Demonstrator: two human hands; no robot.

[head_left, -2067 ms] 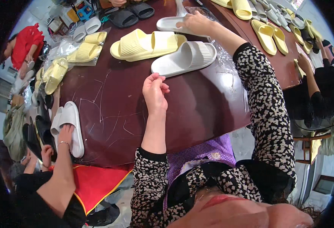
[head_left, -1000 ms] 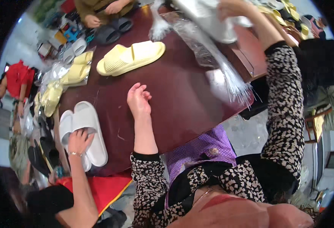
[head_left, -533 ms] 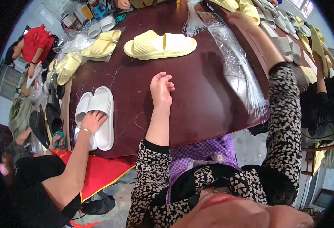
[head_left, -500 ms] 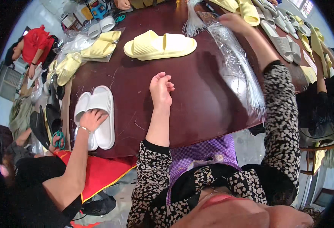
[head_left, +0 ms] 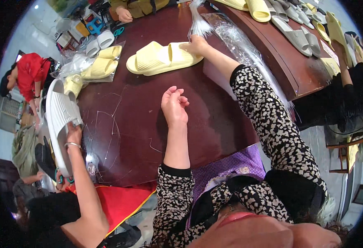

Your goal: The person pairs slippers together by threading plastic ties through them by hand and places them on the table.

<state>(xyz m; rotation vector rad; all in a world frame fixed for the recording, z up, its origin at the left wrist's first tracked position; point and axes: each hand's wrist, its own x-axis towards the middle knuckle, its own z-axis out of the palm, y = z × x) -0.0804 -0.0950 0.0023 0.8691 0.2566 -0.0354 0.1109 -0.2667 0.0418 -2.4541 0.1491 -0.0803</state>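
A pair of pale yellow slippers (head_left: 156, 62) lies on the dark red table, laid end to end and overlapping. My right hand (head_left: 196, 44) reaches over their right end, fingers drawn together at the strap and touching it; whatever sits between its fingertips is hidden. Just above that hand ends a bundle of thin clear plastic strands (head_left: 200, 25). Below the slippers, over the middle of the table, my left hand (head_left: 175, 105) is raised with loosely curled fingers and nothing in it.
A co-worker's hand (head_left: 74, 134) holds white slippers (head_left: 59, 120) at the left. Bagged yellow slippers (head_left: 101, 68) lie at the far left. More strands in a clear bag (head_left: 239, 41) run along the right, beside a raised tabletop (head_left: 268, 53) bearing grey slippers (head_left: 291, 37). Another person's hand (head_left: 124, 15) rests at the far edge.
My right hand has come left from the bagged strands to the yellow slippers. My left hand stays about where it was. The co-worker has lifted the white slippers off the table.
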